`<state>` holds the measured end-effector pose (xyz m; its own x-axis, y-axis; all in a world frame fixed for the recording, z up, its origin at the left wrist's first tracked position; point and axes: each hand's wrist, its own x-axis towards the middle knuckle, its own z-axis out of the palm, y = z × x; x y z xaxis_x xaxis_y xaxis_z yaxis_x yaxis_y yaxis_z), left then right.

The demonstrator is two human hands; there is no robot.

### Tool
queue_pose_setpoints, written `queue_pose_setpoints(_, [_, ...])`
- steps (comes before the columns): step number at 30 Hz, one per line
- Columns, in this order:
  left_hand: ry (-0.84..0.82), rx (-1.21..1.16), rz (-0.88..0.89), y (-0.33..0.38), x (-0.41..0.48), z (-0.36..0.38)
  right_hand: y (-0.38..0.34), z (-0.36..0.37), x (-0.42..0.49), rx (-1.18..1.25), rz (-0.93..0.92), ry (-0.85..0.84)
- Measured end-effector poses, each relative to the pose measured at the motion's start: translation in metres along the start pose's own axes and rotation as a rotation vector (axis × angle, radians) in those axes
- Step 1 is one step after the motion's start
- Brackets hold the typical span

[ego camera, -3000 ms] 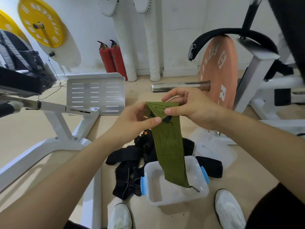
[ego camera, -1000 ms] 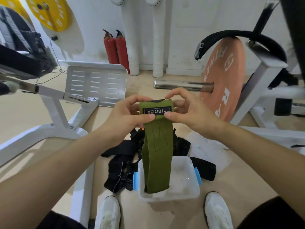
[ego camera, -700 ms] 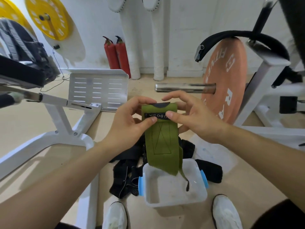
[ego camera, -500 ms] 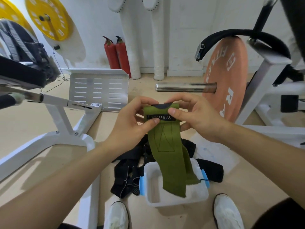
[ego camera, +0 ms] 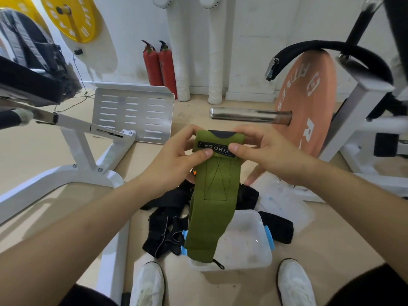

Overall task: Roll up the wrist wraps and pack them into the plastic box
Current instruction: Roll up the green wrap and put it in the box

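Left hand: I see it pinching the left side of the rolled top of the green wrap, thumb pressed on the front just below the black label, fingers curled behind.
Right hand: it grips the right side of the same rolled top, thumb tip on the label, fingers clenched over the upper edge.
Green wrap: held in the air above the plastic box; its top end is rolled over, showing a dark patch, and the rest hangs straight down with its lower end in front of the box's left half. A thin black loop dangles at the bottom corner.
Plastic box: clear, open, on the floor between my two white shoes, blue clips on its left and right sides.
Black straps: a loose heap on the floor touching the box's left and far sides.
Black roll: lying just right of the box, beside its blue clip.
Lid: clear, flat on the floor beyond the box's right corner.
Orange weight plate: upright on a steel bar, well beyond the box to the right.
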<state>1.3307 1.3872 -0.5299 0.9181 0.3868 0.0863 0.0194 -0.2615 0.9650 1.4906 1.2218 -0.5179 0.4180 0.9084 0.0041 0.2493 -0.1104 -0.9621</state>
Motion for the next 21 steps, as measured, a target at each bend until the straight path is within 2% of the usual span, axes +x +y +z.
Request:
queue_pose_setpoints(5, [0.065, 0.0, 0.048, 0.0, -0.001, 0.002, -0.004, 0.009, -0.003, 0.36, 0.181, -0.116])
queue_pose_setpoints(10, [0.085, -0.021, 0.11, 0.001, -0.001, 0.007, -0.006, 0.017, -0.001, 0.642, 0.2, -0.037])
queue_pose_setpoints(16, [0.085, 0.029, 0.113, -0.001, 0.0, 0.004, -0.004, 0.015, 0.003, 0.626, 0.12, 0.008])
queue_pose_setpoints(21, [0.093, 0.092, 0.193, -0.003, 0.0, 0.004, -0.006, 0.013, 0.003, 0.594, 0.109, 0.018])
